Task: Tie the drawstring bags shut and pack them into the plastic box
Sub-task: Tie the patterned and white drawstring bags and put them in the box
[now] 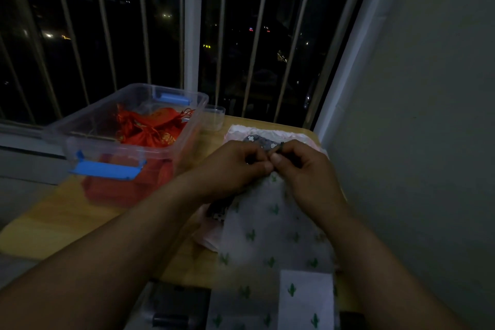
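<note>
A white drawstring bag with green cactus prints lies on the wooden table in front of me. My left hand and my right hand meet at its top, each pinching the dark drawstring. A clear plastic box with blue latches stands at the left, and several red drawstring bags lie inside it. A dark bag with white print rests on a pale pink bag just beyond my hands.
A small clear cup stands behind the box by the window bars. A grey wall runs close along the right. Another cactus-print bag and a dark object lie at the near table edge.
</note>
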